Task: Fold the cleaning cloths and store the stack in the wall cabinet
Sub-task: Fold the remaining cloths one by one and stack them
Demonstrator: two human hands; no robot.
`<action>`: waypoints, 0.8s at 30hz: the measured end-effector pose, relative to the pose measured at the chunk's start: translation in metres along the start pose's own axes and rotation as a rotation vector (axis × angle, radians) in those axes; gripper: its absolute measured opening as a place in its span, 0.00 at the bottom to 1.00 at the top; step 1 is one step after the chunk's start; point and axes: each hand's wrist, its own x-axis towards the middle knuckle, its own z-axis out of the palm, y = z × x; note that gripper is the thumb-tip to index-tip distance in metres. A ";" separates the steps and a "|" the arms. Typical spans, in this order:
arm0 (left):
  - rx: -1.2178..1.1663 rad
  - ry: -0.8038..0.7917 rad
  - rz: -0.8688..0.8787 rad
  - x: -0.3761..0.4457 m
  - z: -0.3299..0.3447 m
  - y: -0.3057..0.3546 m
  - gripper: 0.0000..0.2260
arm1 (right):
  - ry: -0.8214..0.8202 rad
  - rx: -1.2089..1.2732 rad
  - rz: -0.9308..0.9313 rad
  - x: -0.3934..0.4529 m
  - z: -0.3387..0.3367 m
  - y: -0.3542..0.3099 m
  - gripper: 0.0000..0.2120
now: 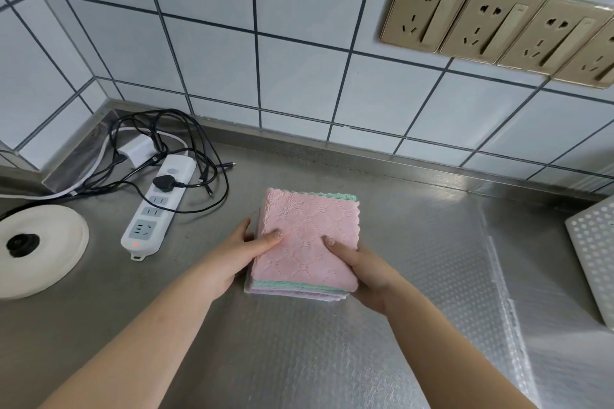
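Stack of folded cleaning cloths (304, 242): pink on top, then a green layer, lilac and white edges lower down. Looked soft, light and limp, with fluffy scalloped hems; not fragile, not slippery, but likely to slump or fan apart if taken by one corner. Best held as here, judged from the layers: clamped from both sides at once, thumbs on top and fingers beneath, so that the whole pile moved as one block.

Held between the two hands, near edge toward the wrists and far edge pointing away toward the wall. Left hand (237, 257) gripped the left side, thumb pressed flat on the pink face, fingers curled round the edge and underneath. Right hand (363, 271) gripped the right near corner likewise, thumb on top, fingers out of sight below. Whether lifted clear of the steel counter (332, 359) or just resting on it: could not be told.

Folding seemingly done; storing not yet done, and no wall cabinet in view.

Well left of the left hand, a white power strip (157, 206) with tangled black cables (186, 143); further left, a round white kettle base (36, 247). Well right of the right hand, a perforated white tray (594, 256). Beyond the stack, above both hands, gold wall sockets (498, 26) on the tiled wall.
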 end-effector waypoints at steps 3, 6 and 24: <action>-0.046 -0.086 -0.024 0.002 -0.005 0.003 0.51 | -0.012 0.024 0.041 0.001 0.001 -0.002 0.36; -0.093 -0.116 -0.023 0.004 -0.011 0.003 0.56 | -0.012 0.055 0.060 0.000 0.004 -0.005 0.34; -0.140 -0.359 -0.009 -0.069 0.045 -0.026 0.51 | -0.169 0.139 -0.055 -0.119 -0.017 0.036 0.44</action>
